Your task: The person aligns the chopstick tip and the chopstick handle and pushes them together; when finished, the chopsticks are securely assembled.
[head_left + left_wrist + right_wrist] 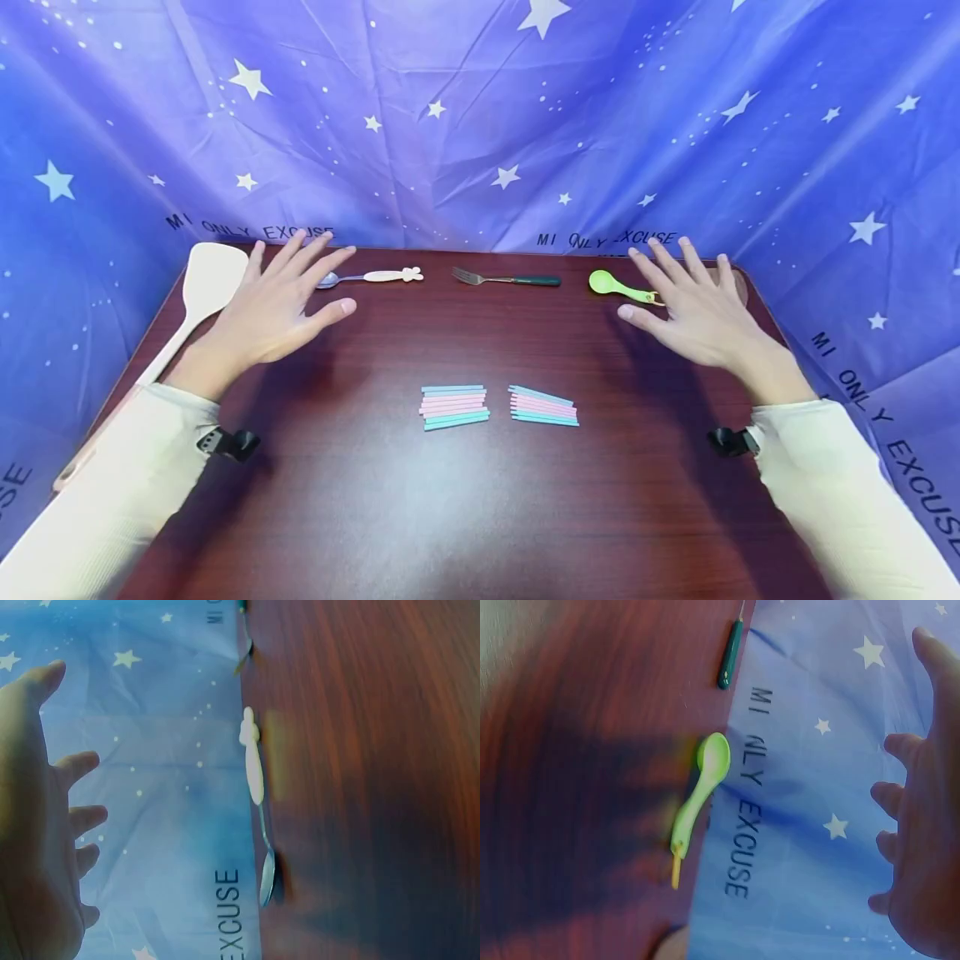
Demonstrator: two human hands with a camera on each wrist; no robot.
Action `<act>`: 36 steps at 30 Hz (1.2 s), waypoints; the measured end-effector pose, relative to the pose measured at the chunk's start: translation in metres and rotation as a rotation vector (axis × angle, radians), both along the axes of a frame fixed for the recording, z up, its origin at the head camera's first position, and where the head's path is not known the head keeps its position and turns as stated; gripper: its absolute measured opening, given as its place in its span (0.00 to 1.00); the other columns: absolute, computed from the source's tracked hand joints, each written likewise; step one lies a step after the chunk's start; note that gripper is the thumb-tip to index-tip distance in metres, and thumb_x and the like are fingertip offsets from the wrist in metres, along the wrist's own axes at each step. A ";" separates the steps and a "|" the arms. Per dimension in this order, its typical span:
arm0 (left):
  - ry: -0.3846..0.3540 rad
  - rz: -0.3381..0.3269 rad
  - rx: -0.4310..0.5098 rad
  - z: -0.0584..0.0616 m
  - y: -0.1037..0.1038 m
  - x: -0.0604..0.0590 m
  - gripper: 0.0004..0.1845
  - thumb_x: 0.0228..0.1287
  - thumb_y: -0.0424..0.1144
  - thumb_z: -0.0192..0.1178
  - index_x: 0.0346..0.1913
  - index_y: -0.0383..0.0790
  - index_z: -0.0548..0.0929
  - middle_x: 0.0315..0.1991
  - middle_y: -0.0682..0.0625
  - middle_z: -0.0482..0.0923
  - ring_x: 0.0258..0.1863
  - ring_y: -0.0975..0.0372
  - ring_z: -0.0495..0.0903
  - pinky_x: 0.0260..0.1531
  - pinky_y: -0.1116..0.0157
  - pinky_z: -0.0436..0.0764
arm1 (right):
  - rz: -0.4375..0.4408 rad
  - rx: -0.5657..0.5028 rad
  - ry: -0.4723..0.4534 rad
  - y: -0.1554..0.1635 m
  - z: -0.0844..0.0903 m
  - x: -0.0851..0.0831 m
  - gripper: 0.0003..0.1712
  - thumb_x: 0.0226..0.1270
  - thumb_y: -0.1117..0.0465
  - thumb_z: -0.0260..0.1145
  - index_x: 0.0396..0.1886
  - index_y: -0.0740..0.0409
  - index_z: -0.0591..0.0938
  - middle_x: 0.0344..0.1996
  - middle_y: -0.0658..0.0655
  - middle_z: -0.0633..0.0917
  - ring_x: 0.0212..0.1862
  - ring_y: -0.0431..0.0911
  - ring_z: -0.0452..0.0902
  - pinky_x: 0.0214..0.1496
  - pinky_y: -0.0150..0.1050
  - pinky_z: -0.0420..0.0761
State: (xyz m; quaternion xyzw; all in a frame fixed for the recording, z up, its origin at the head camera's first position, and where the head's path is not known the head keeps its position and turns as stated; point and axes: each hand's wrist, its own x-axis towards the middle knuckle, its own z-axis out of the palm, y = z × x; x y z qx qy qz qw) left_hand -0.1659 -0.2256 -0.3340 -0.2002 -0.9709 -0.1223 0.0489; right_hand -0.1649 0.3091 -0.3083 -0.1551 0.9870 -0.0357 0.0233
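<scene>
My left hand (273, 304) is spread over the left side of the table, fingers straight, holding nothing. Close by it are a white spatula (213, 279) and a spoon (393, 275) with a pale handle, which shows whole in the left wrist view. On the right, my right hand (697, 312) is likewise spread and holds nothing. Beside its fingers lies a green measuring spoon (603, 282), seen fully in the right wrist view. A fork (536, 281) with a dark green handle lies between the two spoons. Two groups of pink and blue-green sticks (453, 406) lie mid-table.
The dark red-brown table (337, 500) ends at a blue star-printed cloth (450, 167) at the back and sides. A brownish rounded thing (741, 286), partly hidden by the right hand, lies at the back right corner. Both wrists wear black straps.
</scene>
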 end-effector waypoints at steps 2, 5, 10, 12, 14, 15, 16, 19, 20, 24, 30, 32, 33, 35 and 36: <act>0.012 -0.008 0.004 -0.003 0.003 0.001 0.39 0.74 0.69 0.46 0.82 0.61 0.56 0.84 0.44 0.51 0.84 0.43 0.46 0.77 0.32 0.38 | 0.008 -0.026 -0.003 -0.003 -0.005 0.002 0.48 0.76 0.28 0.48 0.85 0.36 0.42 0.86 0.56 0.45 0.85 0.61 0.27 0.76 0.76 0.29; 0.027 -0.014 0.027 -0.008 0.008 0.003 0.38 0.74 0.68 0.47 0.82 0.59 0.58 0.83 0.44 0.54 0.83 0.43 0.49 0.78 0.35 0.42 | 0.021 -0.078 0.004 -0.008 -0.013 0.006 0.47 0.76 0.30 0.50 0.85 0.38 0.46 0.85 0.58 0.49 0.85 0.61 0.30 0.79 0.72 0.31; 0.030 -0.017 0.078 -0.019 0.018 0.008 0.37 0.74 0.65 0.50 0.79 0.54 0.64 0.81 0.43 0.59 0.82 0.44 0.54 0.77 0.38 0.50 | 0.034 -0.162 0.039 -0.018 -0.032 0.012 0.45 0.76 0.34 0.56 0.84 0.46 0.57 0.81 0.63 0.61 0.85 0.62 0.41 0.79 0.71 0.42; 0.024 -0.016 0.097 -0.026 0.024 0.011 0.36 0.74 0.64 0.51 0.78 0.52 0.66 0.80 0.43 0.61 0.81 0.44 0.56 0.76 0.38 0.52 | 0.032 -0.192 0.042 -0.021 -0.041 0.014 0.44 0.76 0.36 0.58 0.82 0.49 0.60 0.80 0.63 0.63 0.84 0.62 0.45 0.78 0.71 0.46; 0.019 -0.018 0.121 -0.035 0.030 0.014 0.34 0.74 0.63 0.52 0.77 0.51 0.69 0.79 0.44 0.63 0.81 0.44 0.57 0.75 0.38 0.55 | 0.043 -0.223 0.049 -0.024 -0.050 0.016 0.42 0.76 0.38 0.59 0.81 0.51 0.62 0.79 0.63 0.66 0.83 0.63 0.50 0.77 0.71 0.50; 0.017 -0.021 0.137 -0.039 0.034 0.015 0.33 0.74 0.62 0.52 0.76 0.51 0.70 0.78 0.44 0.65 0.80 0.44 0.58 0.74 0.37 0.56 | 0.053 -0.237 0.055 -0.026 -0.055 0.017 0.41 0.76 0.38 0.60 0.80 0.51 0.64 0.78 0.63 0.67 0.82 0.64 0.52 0.76 0.71 0.53; 0.015 -0.024 0.153 -0.044 0.037 0.016 0.32 0.74 0.61 0.53 0.75 0.51 0.71 0.77 0.45 0.66 0.80 0.45 0.59 0.74 0.37 0.57 | 0.060 -0.249 0.055 -0.027 -0.059 0.018 0.41 0.76 0.39 0.60 0.80 0.52 0.64 0.77 0.63 0.68 0.81 0.64 0.54 0.75 0.71 0.54; 0.001 -0.037 0.200 -0.054 0.044 0.021 0.30 0.74 0.59 0.55 0.73 0.51 0.73 0.76 0.45 0.68 0.78 0.45 0.63 0.72 0.37 0.59 | 0.083 -0.285 0.050 -0.033 -0.068 0.022 0.39 0.77 0.40 0.60 0.79 0.52 0.66 0.75 0.64 0.70 0.79 0.65 0.59 0.73 0.71 0.58; -0.002 -0.040 0.216 -0.057 0.047 0.022 0.30 0.74 0.59 0.56 0.73 0.50 0.74 0.75 0.45 0.69 0.77 0.45 0.64 0.72 0.37 0.60 | 0.086 -0.298 0.042 -0.035 -0.070 0.024 0.38 0.77 0.40 0.60 0.79 0.52 0.66 0.75 0.64 0.71 0.78 0.65 0.59 0.72 0.72 0.58; -0.041 -0.044 0.271 -0.067 0.055 0.027 0.29 0.73 0.57 0.58 0.72 0.51 0.75 0.74 0.44 0.70 0.74 0.45 0.67 0.70 0.37 0.62 | 0.097 -0.345 -0.003 -0.045 -0.077 0.030 0.36 0.78 0.41 0.59 0.78 0.51 0.67 0.74 0.61 0.72 0.77 0.62 0.62 0.71 0.69 0.60; -0.157 -0.034 0.415 -0.083 0.068 0.038 0.26 0.72 0.53 0.62 0.69 0.54 0.77 0.72 0.48 0.72 0.73 0.47 0.68 0.69 0.38 0.62 | 0.148 -0.408 -0.041 -0.059 -0.089 0.039 0.30 0.78 0.45 0.61 0.72 0.53 0.74 0.70 0.59 0.77 0.73 0.57 0.67 0.71 0.64 0.63; -0.173 -0.042 0.465 -0.089 0.072 0.042 0.25 0.71 0.51 0.64 0.68 0.53 0.79 0.70 0.48 0.74 0.71 0.47 0.69 0.69 0.38 0.62 | 0.158 -0.434 -0.051 -0.063 -0.093 0.042 0.29 0.78 0.46 0.62 0.70 0.54 0.76 0.68 0.58 0.78 0.72 0.57 0.69 0.72 0.63 0.63; -0.176 -0.047 0.487 -0.092 0.075 0.043 0.24 0.70 0.50 0.64 0.67 0.52 0.80 0.69 0.48 0.76 0.70 0.48 0.70 0.68 0.38 0.63 | 0.160 -0.449 -0.056 -0.065 -0.095 0.043 0.28 0.77 0.47 0.63 0.70 0.54 0.77 0.67 0.57 0.79 0.72 0.56 0.69 0.72 0.63 0.63; -0.175 -0.058 0.530 -0.097 0.079 0.045 0.23 0.69 0.48 0.65 0.65 0.51 0.81 0.66 0.49 0.78 0.67 0.49 0.73 0.67 0.40 0.65 | 0.163 -0.474 -0.061 -0.067 -0.100 0.045 0.26 0.76 0.49 0.65 0.68 0.54 0.78 0.65 0.56 0.81 0.70 0.55 0.70 0.72 0.61 0.64; -0.174 -0.061 0.551 -0.100 0.082 0.046 0.23 0.68 0.47 0.66 0.64 0.51 0.82 0.64 0.49 0.79 0.65 0.49 0.74 0.66 0.42 0.65 | 0.167 -0.485 -0.062 -0.068 -0.102 0.046 0.25 0.75 0.50 0.66 0.67 0.53 0.79 0.64 0.55 0.81 0.69 0.54 0.71 0.72 0.60 0.65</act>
